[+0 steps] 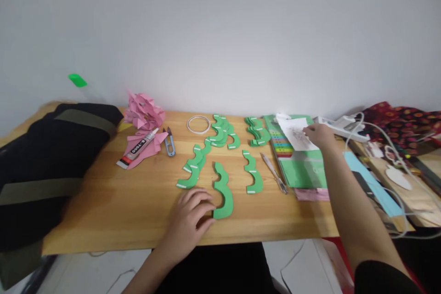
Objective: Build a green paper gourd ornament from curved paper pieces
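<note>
My left hand (190, 218) rests on the wooden table (113, 202) near its front edge, fingers curled, thumb and fingertips touching the lower end of a wavy green paper piece (223, 191). My right hand (319, 135) reaches out to the right and pinches the edge of a white printed sheet (296, 134) lying on a stack of green paper (303, 170). Several more wavy green pieces lie in front: one single (252, 172), an overlapping row (193, 165) and two piles (220, 131) (257, 131) at the back.
A black and olive bag (48, 161) covers the table's left end. Pink folded paper (143, 112), a glue tube (139, 147), small snips (169, 142) and a tape ring (198, 124) lie behind. A pen (274, 173), a power strip (341, 127) with cables and patterned cloth (403, 124) crowd the right.
</note>
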Motion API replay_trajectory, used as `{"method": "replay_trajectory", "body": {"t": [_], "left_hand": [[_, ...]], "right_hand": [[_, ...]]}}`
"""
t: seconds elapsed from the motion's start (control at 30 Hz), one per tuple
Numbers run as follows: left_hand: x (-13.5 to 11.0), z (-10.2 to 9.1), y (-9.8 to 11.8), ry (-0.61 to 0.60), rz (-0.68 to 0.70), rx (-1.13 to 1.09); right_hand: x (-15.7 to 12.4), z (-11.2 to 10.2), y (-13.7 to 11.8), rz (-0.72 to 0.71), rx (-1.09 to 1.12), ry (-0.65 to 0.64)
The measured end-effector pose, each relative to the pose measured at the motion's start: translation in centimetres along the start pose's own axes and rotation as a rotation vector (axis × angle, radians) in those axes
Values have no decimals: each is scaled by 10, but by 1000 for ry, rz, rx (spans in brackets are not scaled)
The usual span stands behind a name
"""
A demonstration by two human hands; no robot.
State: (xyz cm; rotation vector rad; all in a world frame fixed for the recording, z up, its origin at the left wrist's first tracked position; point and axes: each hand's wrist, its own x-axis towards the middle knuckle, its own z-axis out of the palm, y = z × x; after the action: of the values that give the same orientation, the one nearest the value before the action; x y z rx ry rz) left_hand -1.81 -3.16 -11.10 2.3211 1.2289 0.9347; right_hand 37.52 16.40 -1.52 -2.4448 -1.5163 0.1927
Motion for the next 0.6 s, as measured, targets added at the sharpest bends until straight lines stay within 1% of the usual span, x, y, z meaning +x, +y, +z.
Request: {"method": "replay_trajectory", "body": {"t": [0.07, 0.13, 0.23, 0.27, 0.33, 0.47, 0.53, 0.6], "left_hand": [[0, 0, 0, 6, 8, -2], [1, -1, 1, 1, 9, -2], [2, -2, 1, -18, 1, -1], [2, -2, 1, -25, -4, -4], [2, -3, 1, -40, -21, -16], [1, -3, 1, -54, -42, -42], [1, -3, 1, -55, -42, -53], [1, -3, 2, -54, -41, -66]], "right_hand": [[4, 4, 0, -2, -7, 55], [2, 3, 0, -27, 7, 91], [-16, 0, -3, -88, 36, 114], [-27, 2, -5, -118, 45, 108], [-57, 9, -12, -203, 68, 48], [-128, 41, -26, -403, 122, -164], [-153, 57, -31, -443, 144, -202], [-167, 70, -34, -436, 167, -196]]}}
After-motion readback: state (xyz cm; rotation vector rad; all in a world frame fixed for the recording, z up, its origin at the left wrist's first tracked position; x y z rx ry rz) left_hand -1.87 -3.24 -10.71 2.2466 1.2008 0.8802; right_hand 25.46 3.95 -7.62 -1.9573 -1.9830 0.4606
